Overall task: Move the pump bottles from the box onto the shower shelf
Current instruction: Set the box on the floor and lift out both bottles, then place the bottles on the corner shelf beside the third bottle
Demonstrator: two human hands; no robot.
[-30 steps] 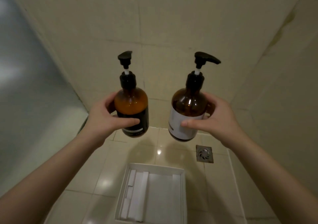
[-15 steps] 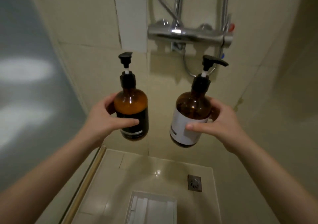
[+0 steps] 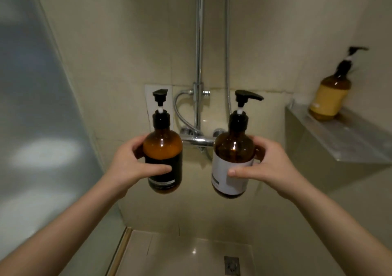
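Left hand (image 3: 129,165) clamped on black-label pump bottle (image 3: 163,159), right hand (image 3: 269,169) on white-label pump bottle (image 3: 232,165), both airborne; shower shelf (image 3: 347,140) up-right of the right grip, where a hasty reach risks toppling the yellow-label bottle (image 3: 329,95)

Amber bottles (image 3: 163,146), black pumps (image 3: 160,94)
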